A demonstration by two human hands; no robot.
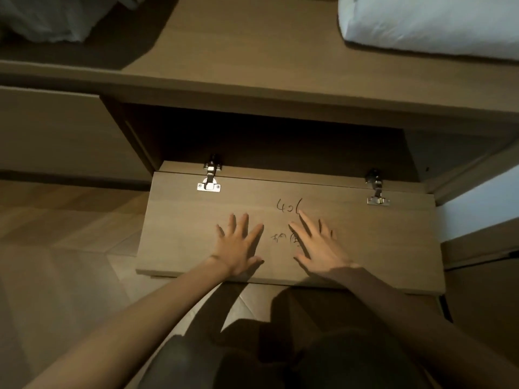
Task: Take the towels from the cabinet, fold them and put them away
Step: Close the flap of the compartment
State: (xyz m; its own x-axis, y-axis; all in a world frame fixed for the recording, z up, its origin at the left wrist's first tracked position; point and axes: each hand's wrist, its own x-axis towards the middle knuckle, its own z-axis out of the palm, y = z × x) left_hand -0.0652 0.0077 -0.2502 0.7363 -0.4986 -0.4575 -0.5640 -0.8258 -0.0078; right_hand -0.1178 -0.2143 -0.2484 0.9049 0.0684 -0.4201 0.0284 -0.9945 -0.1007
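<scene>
The wooden cabinet door (379,248) is folded down flat toward me on two metal hinges, with handwriting on its inner face. My left hand (238,245) lies flat on the door with spread fingers. My right hand (317,245) lies flat beside it, fingers straight, partly covering the writing. Behind the door the cabinet's opening (280,141) is dark and I cannot see anything inside. A folded white towel (432,21) rests on the wooden top at the far right. A crumpled white cloth (47,18) lies at the top left.
The wooden top (252,51) runs across above the opening. A closed cabinet front (56,130) stands at the left. Wood-pattern floor (56,234) spreads below left. My knees are under the door's front edge.
</scene>
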